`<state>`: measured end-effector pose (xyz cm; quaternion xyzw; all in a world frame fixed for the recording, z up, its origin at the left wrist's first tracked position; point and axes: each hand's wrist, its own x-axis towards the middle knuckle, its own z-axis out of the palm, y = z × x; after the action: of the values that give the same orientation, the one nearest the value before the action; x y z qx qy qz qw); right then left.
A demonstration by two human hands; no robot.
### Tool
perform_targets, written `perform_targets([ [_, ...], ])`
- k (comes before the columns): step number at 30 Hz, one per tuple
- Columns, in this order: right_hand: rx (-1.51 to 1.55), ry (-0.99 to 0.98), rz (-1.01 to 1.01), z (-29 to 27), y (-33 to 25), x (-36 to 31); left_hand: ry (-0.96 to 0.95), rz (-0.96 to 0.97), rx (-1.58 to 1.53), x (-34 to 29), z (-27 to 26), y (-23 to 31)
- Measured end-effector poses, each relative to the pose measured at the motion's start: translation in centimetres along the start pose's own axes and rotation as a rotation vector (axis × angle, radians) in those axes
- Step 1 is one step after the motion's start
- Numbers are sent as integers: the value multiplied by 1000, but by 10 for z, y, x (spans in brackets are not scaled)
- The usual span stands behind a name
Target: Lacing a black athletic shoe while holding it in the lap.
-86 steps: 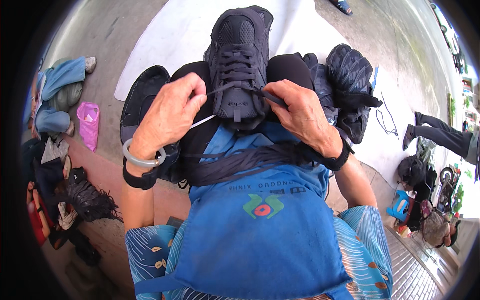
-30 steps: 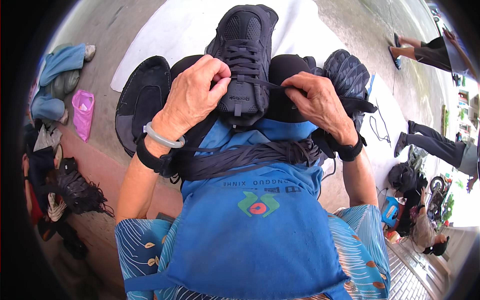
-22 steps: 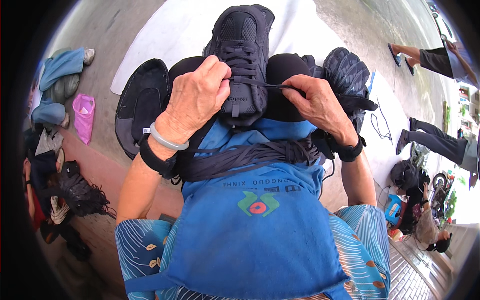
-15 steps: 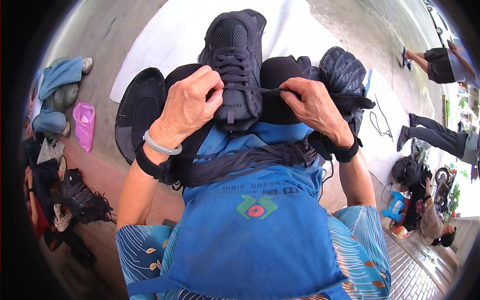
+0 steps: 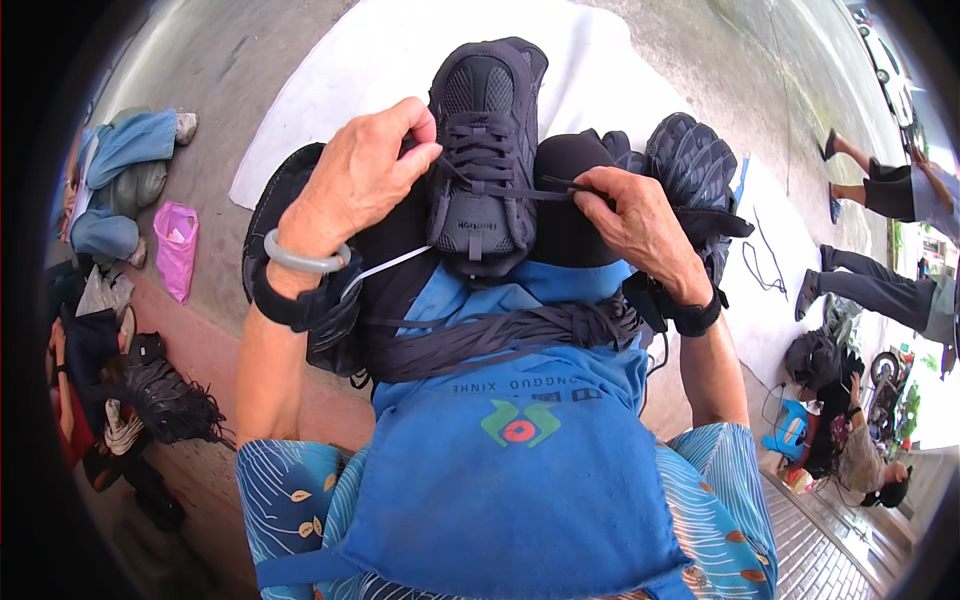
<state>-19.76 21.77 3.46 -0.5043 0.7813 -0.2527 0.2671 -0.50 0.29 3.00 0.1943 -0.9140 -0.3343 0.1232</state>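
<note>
A dark grey sneaker [image 5: 487,110] rests toe-away on my knees, over a blue apron [image 5: 520,470]. My left hand [image 5: 365,175] pinches one end of its dark shoelace [image 5: 520,192] at the left side of the eyelets. My right hand [image 5: 635,220] pinches the other end and holds it taut to the right. A bundle of dark shoelaces [image 5: 490,335] lies across my lap below the shoe. A pale bangle and a black wristband sit on my left wrist, a black band on my right.
More dark shoes lie left [image 5: 285,200] and right [image 5: 695,165] of my knees on a white sheet [image 5: 390,60]. A pink bag [image 5: 178,245] and blue cloth lie at the left. People stand and sit at the right edge [image 5: 880,280].
My hands have moved apart, drawing the lace out sideways across the shoe's tongue. The shoe sits slightly lower in view than a second ago.
</note>
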Motion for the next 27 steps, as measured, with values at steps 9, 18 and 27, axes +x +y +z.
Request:
perform_targets([
  [9,8,177,-166,9,2,-5,-143,-225,-115,-20,11,3],
  [18,48,286,-289,28,4,3,-16,-212,-334,-11,29,7],
  [27,41,221,-247,34,20,-10,-222,-566,-626,-21,45,-7],
])
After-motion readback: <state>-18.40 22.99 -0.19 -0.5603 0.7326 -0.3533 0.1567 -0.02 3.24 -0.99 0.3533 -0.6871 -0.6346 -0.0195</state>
